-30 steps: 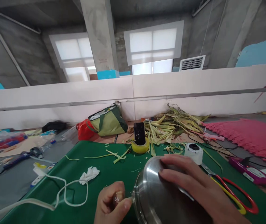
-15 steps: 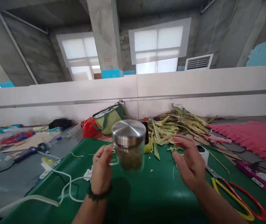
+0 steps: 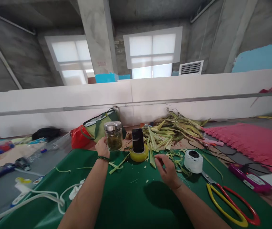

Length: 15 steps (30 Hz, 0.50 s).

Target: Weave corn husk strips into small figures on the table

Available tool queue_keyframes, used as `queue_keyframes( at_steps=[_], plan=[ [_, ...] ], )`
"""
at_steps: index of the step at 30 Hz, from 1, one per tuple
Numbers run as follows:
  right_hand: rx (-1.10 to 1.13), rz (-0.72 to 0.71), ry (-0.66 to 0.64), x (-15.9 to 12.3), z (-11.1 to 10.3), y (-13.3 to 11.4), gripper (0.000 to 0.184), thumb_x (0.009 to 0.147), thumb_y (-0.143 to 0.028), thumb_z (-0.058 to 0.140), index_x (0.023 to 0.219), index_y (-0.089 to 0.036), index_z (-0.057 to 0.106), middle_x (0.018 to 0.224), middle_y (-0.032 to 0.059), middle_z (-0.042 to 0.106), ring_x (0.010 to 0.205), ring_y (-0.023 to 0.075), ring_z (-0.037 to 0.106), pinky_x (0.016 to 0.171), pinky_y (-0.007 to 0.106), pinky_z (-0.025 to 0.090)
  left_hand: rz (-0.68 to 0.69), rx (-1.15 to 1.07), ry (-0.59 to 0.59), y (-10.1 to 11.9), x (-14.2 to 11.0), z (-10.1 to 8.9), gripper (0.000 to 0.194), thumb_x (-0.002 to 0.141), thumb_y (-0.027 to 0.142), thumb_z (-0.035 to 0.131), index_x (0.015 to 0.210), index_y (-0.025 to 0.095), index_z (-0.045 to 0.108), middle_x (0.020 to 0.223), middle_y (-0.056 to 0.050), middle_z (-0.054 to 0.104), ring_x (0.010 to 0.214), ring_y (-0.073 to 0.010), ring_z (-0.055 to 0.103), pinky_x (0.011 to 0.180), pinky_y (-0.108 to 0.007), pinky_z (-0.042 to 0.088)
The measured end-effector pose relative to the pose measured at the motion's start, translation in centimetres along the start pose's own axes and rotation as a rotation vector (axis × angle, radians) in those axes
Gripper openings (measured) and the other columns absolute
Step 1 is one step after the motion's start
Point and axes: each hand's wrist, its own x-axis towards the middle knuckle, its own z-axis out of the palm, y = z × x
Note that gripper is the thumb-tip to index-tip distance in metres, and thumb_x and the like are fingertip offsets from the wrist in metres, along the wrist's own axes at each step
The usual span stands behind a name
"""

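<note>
A glass mug [image 3: 114, 141] with a brushed metal lid and brownish-green contents stands upright at the back edge of the green mat [image 3: 131, 197]. My left hand [image 3: 102, 147] is stretched forward, its fingers closed at the mug's left side, where the handle is mostly hidden. Above the mat my right hand [image 3: 166, 170] hovers with loosely bent fingers, thumb apart, holding nothing. It is nearest a strip of pale husk [image 3: 152, 157] and a white thread spool [image 3: 193, 161]. Between the hands, a phone [image 3: 138, 140] leans upright in a yellow tape roll [image 3: 139, 155].
Red-and-yellow-handled scissors [image 3: 231, 200] lie at right, near a magenta device [image 3: 249, 178]. Dry husks [image 3: 174, 127] pile up behind. At back left stand a green bag [image 3: 98, 127] and a red bag [image 3: 80, 136]. A white cable [image 3: 43, 194] crosses the left side.
My left hand has carried the mug forward and left, from mid-air to the back of the mat. My right hand has lowered and moved left, its fingers bending more. The view has shifted right.
</note>
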Motion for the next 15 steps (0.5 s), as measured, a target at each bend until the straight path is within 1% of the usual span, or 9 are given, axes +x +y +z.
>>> queue_keyframes(
  at_steps=[1,3,5,7,8,10,12,13,15],
  plan=[
    [0.004,0.009,-0.004,0.0,0.0,0.0,0.012,0.090,-0.023,0.046,0.094,-0.018,0.056,0.075,0.0036,0.059,0.063,0.0133,0.055,0.059,0.024,0.046,-0.040,0.001,0.005,-0.8,0.4,0.3,0.021,0.078,0.027,0.058,0.062,0.014,0.056,0.057,0.001,0.052,0.054,-0.0120,0.052,0.049,-0.024,0.040],
    [0.018,0.023,-0.026,0.0,-0.1,-0.1,0.011,0.090,-0.023,0.046,0.091,-0.018,0.056,0.073,0.0032,0.059,0.061,0.0125,0.054,0.058,0.023,0.044,-0.119,0.007,0.012,-2.3,1.0,0.9,0.019,0.083,0.029,0.056,0.083,0.011,0.062,0.077,-0.003,0.061,0.068,-0.0143,0.059,0.058,-0.027,0.048],
    [0.023,0.020,-0.073,0.0,-0.1,-0.3,0.011,0.089,-0.023,0.046,0.087,-0.018,0.056,0.071,0.0029,0.058,0.059,0.0117,0.053,0.056,0.022,0.042,-0.180,0.017,0.008,-3.6,1.5,1.2,0.028,0.087,0.032,0.054,0.108,0.013,0.057,0.104,-0.007,0.061,0.086,-0.0170,0.061,0.073,-0.035,0.053],
    [0.015,0.012,-0.142,0.1,-0.1,-0.6,0.013,0.089,-0.024,0.046,0.082,-0.018,0.056,0.069,0.0027,0.058,0.058,0.0114,0.052,0.056,0.022,0.040,-0.197,0.025,0.002,-4.6,1.9,1.3,0.032,0.088,0.032,0.053,0.115,0.014,0.054,0.112,-0.009,0.058,0.093,-0.0190,0.060,0.078,-0.039,0.052],
    [0.005,0.010,-0.181,0.1,0.0,-0.7,0.015,0.089,-0.025,0.046,0.080,-0.018,0.056,0.067,0.0025,0.058,0.058,0.0115,0.052,0.056,0.022,0.039,-0.194,0.030,-0.008,-5.0,2.0,1.3,0.031,0.087,0.032,0.054,0.112,0.014,0.055,0.110,-0.009,0.059,0.091,-0.0185,0.060,0.077,-0.038,0.052],
    [-0.021,0.014,-0.255,0.1,0.1,-0.8,0.021,0.090,-0.027,0.044,0.076,-0.018,0.056,0.064,0.0019,0.056,0.057,0.0115,0.050,0.055,0.022,0.036,-0.156,0.042,-0.011,-5.7,2.1,1.2,0.019,0.083,0.028,0.055,0.088,0.010,0.060,0.088,-0.006,0.061,0.073,-0.0147,0.058,0.065,-0.030,0.050],
    [-0.049,0.035,-0.318,0.1,0.3,-0.7,0.027,0.091,-0.030,0.042,0.072,-0.018,0.056,0.061,0.0018,0.055,0.055,0.0114,0.047,0.054,0.022,0.033,-0.100,0.065,-0.023,-6.2,2.0,1.0,0.017,0.076,0.028,0.057,0.068,0.012,0.053,0.069,-0.001,0.054,0.059,-0.0116,0.051,0.056,-0.026,0.044],
    [-0.066,0.051,-0.350,0.0,0.4,-0.6,0.029,0.091,-0.031,0.041,0.070,-0.018,0.056,0.061,0.0019,0.054,0.054,0.0114,0.045,0.053,0.022,0.031,-0.062,0.082,-0.023,-6.3,1.9,0.9,0.018,0.073,0.028,0.058,0.066,0.014,0.050,0.065,0.001,0.051,0.057,-0.0111,0.049,0.055,-0.026,0.043],
    [-0.099,0.088,-0.422,0.0,0.5,-0.5,0.032,0.091,-0.032,0.041,0.067,-0.017,0.055,0.060,0.0022,0.054,0.053,0.0111,0.044,0.052,0.022,0.029,0.045,0.119,-0.006,-6.0,1.6,0.5,0.018,0.070,0.029,0.060,0.072,0.016,0.047,0.069,0.003,0.048,0.064,-0.0121,0.049,0.062,-0.028,0.044]
  ],
)
